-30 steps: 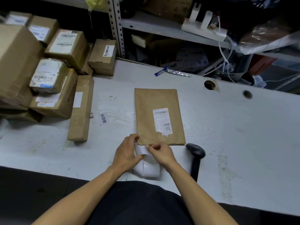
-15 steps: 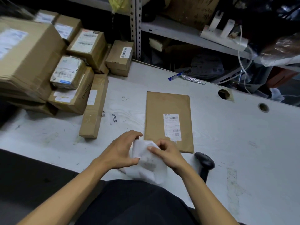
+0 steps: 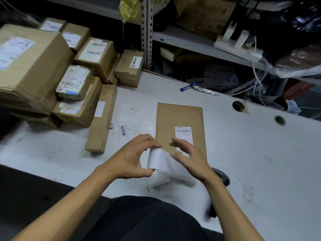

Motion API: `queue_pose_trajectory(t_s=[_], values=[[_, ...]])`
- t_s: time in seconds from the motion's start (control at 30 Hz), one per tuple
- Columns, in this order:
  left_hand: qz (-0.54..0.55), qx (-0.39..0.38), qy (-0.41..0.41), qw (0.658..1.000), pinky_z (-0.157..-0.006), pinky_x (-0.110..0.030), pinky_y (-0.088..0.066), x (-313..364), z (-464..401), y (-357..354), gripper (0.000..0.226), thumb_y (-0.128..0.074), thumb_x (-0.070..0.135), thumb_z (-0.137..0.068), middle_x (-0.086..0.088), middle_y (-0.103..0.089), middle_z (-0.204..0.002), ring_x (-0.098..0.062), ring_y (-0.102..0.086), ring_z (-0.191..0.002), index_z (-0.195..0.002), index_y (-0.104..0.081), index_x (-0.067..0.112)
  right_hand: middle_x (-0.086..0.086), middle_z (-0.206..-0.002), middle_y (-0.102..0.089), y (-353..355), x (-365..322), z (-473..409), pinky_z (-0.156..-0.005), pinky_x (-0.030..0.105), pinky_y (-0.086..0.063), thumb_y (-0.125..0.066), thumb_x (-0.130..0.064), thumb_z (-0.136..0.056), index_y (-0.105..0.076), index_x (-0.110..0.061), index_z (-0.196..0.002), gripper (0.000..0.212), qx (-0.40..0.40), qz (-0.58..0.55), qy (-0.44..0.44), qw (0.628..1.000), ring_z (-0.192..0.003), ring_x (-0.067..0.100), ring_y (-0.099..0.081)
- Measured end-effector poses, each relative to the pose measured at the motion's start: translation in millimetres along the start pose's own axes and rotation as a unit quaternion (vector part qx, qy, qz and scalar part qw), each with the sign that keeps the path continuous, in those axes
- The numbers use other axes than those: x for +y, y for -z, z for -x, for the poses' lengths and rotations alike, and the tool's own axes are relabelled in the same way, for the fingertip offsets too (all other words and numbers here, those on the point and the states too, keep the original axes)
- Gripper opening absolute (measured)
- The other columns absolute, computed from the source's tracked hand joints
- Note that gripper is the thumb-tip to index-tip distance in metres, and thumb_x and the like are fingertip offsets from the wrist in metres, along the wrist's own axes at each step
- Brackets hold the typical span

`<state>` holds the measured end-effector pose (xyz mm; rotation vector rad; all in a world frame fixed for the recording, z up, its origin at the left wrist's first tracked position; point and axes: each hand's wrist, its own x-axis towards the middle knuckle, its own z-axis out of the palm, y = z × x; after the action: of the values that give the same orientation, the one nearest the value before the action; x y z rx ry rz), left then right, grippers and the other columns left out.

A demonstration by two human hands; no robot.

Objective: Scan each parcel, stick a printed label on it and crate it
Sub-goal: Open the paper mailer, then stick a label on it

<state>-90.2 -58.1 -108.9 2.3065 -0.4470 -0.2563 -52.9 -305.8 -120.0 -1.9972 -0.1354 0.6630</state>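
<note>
Flat brown parcel [image 3: 179,126] is lying on the table [image 3: 251,153], ahead of both hands. Left hand [image 3: 129,158] is pinching the white label [image 3: 157,160] between curled fingertips and thumb. Right hand [image 3: 188,158] is hovering half-open, fingers seemingly grazing it. Risk: the limp, curling label is likely folding onto itself or landing crooked over the existing barcode sticker [image 3: 183,134].

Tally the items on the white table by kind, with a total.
Cardboard boxes, in the stack at the left: at least 9, since some may be hidden
Flat brown envelope: 1
Barcode scanner: 1
Foil wrapper: 1
White label strip, pinched by the left hand: 1
Total: 13 in view
</note>
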Motion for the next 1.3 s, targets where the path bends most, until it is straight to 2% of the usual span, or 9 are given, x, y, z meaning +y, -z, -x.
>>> queue_pose_trajectory(t_s=[0.1, 0.2, 0.33, 0.47, 0.6, 0.8, 0.9, 1.07, 1.3], values=[[-0.006, -0.015, -0.026, 1.0, -0.09, -0.026, -0.048, 12.4, -4.0, 3.7, 0.067, -0.076, 0.036, -0.069, 0.016, -0.046, -0.113, -0.007, -0.047, -0.11, -0.132, -0.055, 0.033, -0.018, -0.103, -0.071, -17.2, -16.4, -0.4, -0.089, 0.015, -0.05, -0.075, -0.041, -0.089, -0.067, -0.028, -0.127, 0.041, -0.044, -0.055, 0.009, 0.997, -0.097, -0.005, -0.065], [-0.041, -0.024, -0.019, 0.999, -0.089, -0.022, -0.047, 12.8, -5.3, 10.5, 0.07, -0.075, 0.042, -0.067, 0.018, -0.04, -0.113, -0.004, -0.041, -0.11, -0.134, -0.054, 0.033, -0.014, -0.066, -0.055, -25.2, -18.4, -1.7, -0.061, 0.019, -0.04, -0.078, -0.044, -0.085, -0.071, -0.016, -0.087, 0.028, -0.023, -0.063, -0.002, 0.998, -0.062, 0.004, -0.049], [-0.066, -0.031, 0.016, 0.997, -0.078, -0.011, -0.04, 0.2, 0.2, 19.6, 0.071, -0.075, 0.044, -0.068, 0.022, -0.035, -0.109, -0.001, -0.039, -0.109, -0.134, -0.05, 0.036, -0.006, -0.059, -0.046, -14.6, -8.7, -2.0, -0.053, 0.022, -0.034, -0.083, -0.027, -0.083, -0.047, -0.022, -0.058, 0.044, 0.014, -0.133, -0.044, 0.99, -0.055, 0.008, -0.043], [-0.064, -0.028, 0.024, 0.997, -0.084, -0.02, -0.048, -5.8, 4.9, 24.0, 0.074, -0.075, 0.045, -0.069, 0.023, -0.039, -0.114, -0.003, -0.042, -0.114, -0.136, -0.043, 0.038, -0.009, -0.057, -0.041, -5.1, -2.9, -2.9, -0.049, 0.018, -0.03, -0.075, -0.023, -0.077, -0.043, -0.025, -0.051, 0.041, 0.02, -0.195, -0.057, 0.979, -0.053, 0.008, -0.036], [0.017, 0.011, 0.01, 1.0, -0.089, -0.024, -0.05, -2.6, 2.5, 24.6, 0.065, -0.082, 0.033, -0.072, 0.023, -0.052, -0.12, -0.009, -0.052, -0.117, -0.13, -0.052, 0.034, -0.006, -0.06, -0.041, -1.4, -6.6, -3.2, -0.049, 0.02, -0.029, -0.071, -0.022, -0.077, -0.042, -0.025, -0.053, 0.038, -0.005, -0.257, -0.065, 0.964, -0.055, 0.01, -0.037], [0.199, 0.068, 0.056, 0.976, -0.098, -0.017, -0.046, 19.2, -2.6, 17.6, 0.07, -0.092, 0.021, -0.071, 0.022, -0.058, -0.125, -0.005, -0.056, -0.122, -0.127, -0.051, 0.034, 0.004, -0.081, -0.068, -15.5, -26.6, 2.5, -0.06, 0.025, -0.054, -0.07, -0.013, -0.084, -0.045, -0.016, -0.081, 0.025, -0.117, -0.437, -0.083, 0.888, -0.072, 0.015, -0.067], [0.219, 0.082, 0.07, 0.97, -0.098, -0.017, -0.047, 22.1, -3.9, 14.6, 0.068, -0.092, 0.023, -0.071, 0.022, -0.058, -0.126, -0.002, -0.055, -0.122, -0.123, -0.05, 0.033, 0.013, -0.1, -0.068, -25.3, -26.7, -1.9, -0.077, 0.038, -0.058, -0.088, -0.024, -0.073, -0.051, -0.016, -0.089, 0.041, -0.099, -0.481, -0.071, 0.868, -0.092, 0.025, -0.068], [0.181, 0.148, 0.051, 0.971, -0.098, -0.025, -0.05, 23.8, 0.7, 6.2, 0.101, -0.096, 0.04, -0.06, 0.012, -0.038, -0.148, -0.015, -0.046, -0.136, -0.141, -0.038, 0.032, 0.018, -0.109, -0.072, -33.7, -22.7, -3.9, -0.073, 0.037, -0.062, -0.091, -0.019, -0.066, -0.058, -0.013, -0.114, 0.058, -0.017, -0.484, -0.084, 0.871, -0.089, 0.027, -0.073], [0.116, 0.246, 0.03, 0.962, -0.073, -0.028, -0.059, 34.7, -4.0, -9.1, 0.028, -0.089, 0.019, -0.075, 0.013, -0.07, -0.096, -0.01, -0.069, -0.091, -0.1, -0.075, 0.02, 0.024, -0.114, -0.072, -39.8, -18.7, 1.7, -0.073, 0.038, -0.062, -0.091, -0.005, -0.068, -0.065, -0.001, -0.116, 0.055, 0.057, -0.48, -0.089, 0.871, -0.094, 0.031, -0.073]])
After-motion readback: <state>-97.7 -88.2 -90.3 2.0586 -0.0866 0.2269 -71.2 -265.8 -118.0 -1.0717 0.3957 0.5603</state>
